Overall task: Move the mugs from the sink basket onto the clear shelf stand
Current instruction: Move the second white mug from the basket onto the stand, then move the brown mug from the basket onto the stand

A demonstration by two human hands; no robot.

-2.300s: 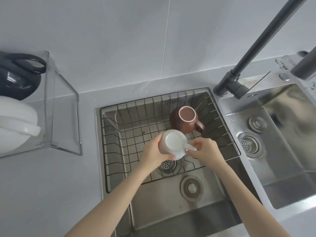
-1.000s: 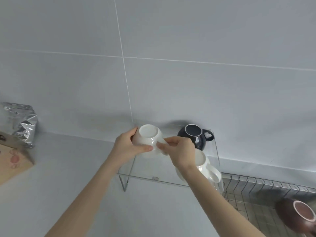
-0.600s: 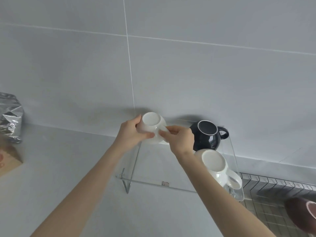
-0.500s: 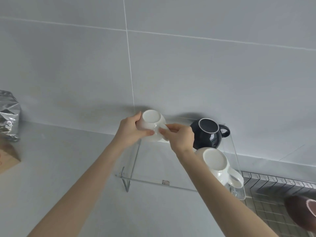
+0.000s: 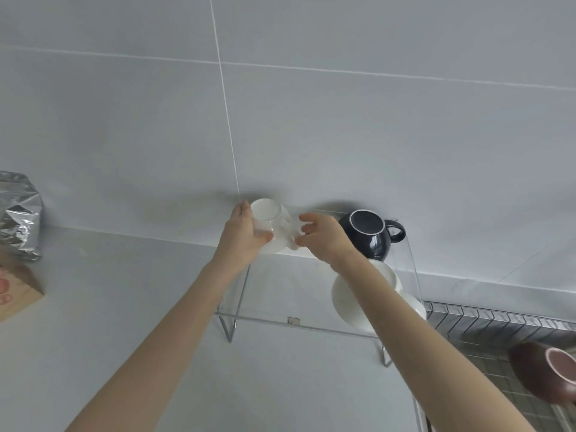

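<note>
Mug [image 5: 270, 226] inverted, left hand [image 5: 241, 233] gripping it at stand [image 5: 311, 324] back-left; right hand [image 5: 322, 236] open beside handle. Risk: skids on slick acrylic if released tilted.

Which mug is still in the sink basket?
The brown mug with the pink inside, at lower right in the wire basket. The two white mugs and the dark mug are at the clear stand.

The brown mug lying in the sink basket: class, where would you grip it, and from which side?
Probably grip the brown mug around its rounded body, coming from above. It lies tipped on its side in the sink basket, pink-lined mouth facing right, with no handle visible here.
</note>
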